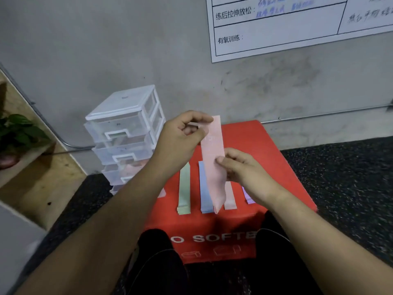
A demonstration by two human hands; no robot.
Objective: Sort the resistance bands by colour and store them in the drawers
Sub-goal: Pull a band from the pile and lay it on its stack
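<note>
Centre frame, the left hand (180, 135) pinches the top end of a pink band (212, 150) and the right hand (244, 169) pinches its middle, above the red box (276, 167). Below lie a green band (184, 188), a blue band (205, 188) and a purple band (247, 195); the drawers (125, 128) stand centre-left.

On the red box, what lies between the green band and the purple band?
In the head view, a blue band and a flat pink band lie there side by side, partly hidden by the lifted pink band.
</note>
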